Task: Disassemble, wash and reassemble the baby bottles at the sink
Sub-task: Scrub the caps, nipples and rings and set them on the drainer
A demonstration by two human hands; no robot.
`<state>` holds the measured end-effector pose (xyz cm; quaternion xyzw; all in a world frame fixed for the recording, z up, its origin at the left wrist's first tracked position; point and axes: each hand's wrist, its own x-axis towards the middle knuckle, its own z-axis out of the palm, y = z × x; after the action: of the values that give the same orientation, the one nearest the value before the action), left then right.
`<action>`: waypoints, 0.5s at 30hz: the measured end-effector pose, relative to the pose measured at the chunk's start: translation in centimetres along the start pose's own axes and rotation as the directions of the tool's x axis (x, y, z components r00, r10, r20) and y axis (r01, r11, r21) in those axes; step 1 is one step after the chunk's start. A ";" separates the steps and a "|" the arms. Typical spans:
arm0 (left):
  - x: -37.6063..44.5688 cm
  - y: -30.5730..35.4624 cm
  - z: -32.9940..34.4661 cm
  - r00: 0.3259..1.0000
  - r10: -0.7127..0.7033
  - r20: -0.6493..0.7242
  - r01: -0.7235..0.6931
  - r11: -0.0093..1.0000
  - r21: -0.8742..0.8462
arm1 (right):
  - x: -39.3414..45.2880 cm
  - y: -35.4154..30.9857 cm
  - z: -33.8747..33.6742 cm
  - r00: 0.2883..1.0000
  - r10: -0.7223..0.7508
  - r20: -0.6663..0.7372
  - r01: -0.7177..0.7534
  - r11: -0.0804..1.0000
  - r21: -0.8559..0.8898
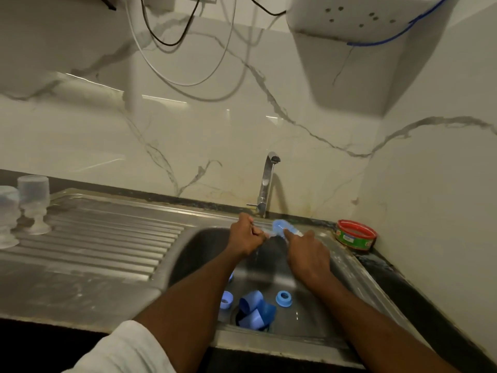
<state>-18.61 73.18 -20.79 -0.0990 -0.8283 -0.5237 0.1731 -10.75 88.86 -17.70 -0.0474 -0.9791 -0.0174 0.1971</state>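
Marble-veined wall panels rise behind a steel sink (330, 343) set in a dark desk (419, 297), with a chrome tap (266, 184) at the far rim. Over the basin, just below the tap, the left hand (246, 238) is curled round something thin and pale; blur hides what it is. The right hand (309, 254) sits just beside it, fingers wrapped round the near end of a blue brush-like piece (279, 228) whose bristly head points to the far side between the two hands.

Down in the near part of the basin lie the blue bottle parts: two ring collars (283, 298), one on each side, and a cluster of blue caps (255, 310) heaped over the drain between them.

Left of the basin runs the ribbed draining board (107, 246). At its far-left end two clear bottle bodies (33, 203) stand upside down, close together. On the right, in the far corner of the desk, sits a round tin (355, 235) with a red rim and green side. Above, a white box (363, 20) hangs on the wall, and cables (166, 41) loop down to its left.
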 end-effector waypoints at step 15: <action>0.0 0.2 0.1 0.998 0.043 -0.038 -0.042 0.998 0.036 | -0.5 -0.8 -0.2 1.000 -0.001 0.011 0.001 1.000 0.031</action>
<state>-18.54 73.37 -20.67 -0.1035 -0.8316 -0.5069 0.2019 -10.26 87.99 -17.75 -0.0438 -0.9804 -0.0019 0.1922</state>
